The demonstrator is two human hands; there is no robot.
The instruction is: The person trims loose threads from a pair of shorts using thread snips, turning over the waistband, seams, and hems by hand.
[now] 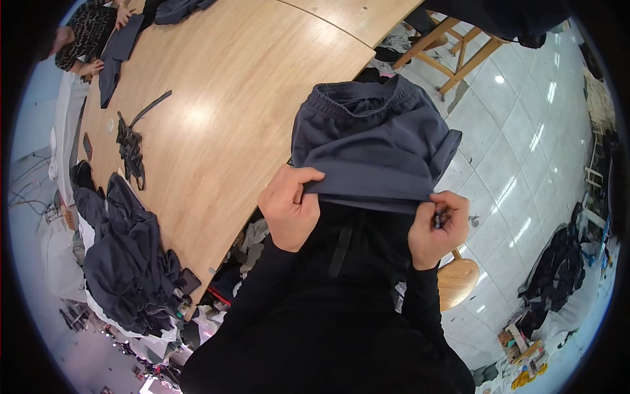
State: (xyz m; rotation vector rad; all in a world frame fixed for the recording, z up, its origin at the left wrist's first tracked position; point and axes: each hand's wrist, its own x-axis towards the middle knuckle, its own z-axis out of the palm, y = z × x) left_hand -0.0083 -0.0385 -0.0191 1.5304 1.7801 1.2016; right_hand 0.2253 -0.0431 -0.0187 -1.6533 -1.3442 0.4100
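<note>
Dark blue-grey shorts (374, 144) with a gathered elastic waistband hang before me, waistband away from me, partly over the table's edge. Near the lower left corner of the cloth, my left hand (293, 205) pinches its near edge between thumb and fingers. At the right end of the same edge my right hand (440, 226) is closed on the fabric, with something small and dark showing between its curled fingers. Between both hands the edge is stretched fairly straight.
On the wooden table (216, 118) lie a pile of dark garments (128, 256), dark straps (131, 151) and a phone (188, 281). At the far left a co-worker's hands (95, 67) touch a dark cloth piece. Wooden stools (459, 276) stand at right; dark cloth (558, 269) lies beyond.
</note>
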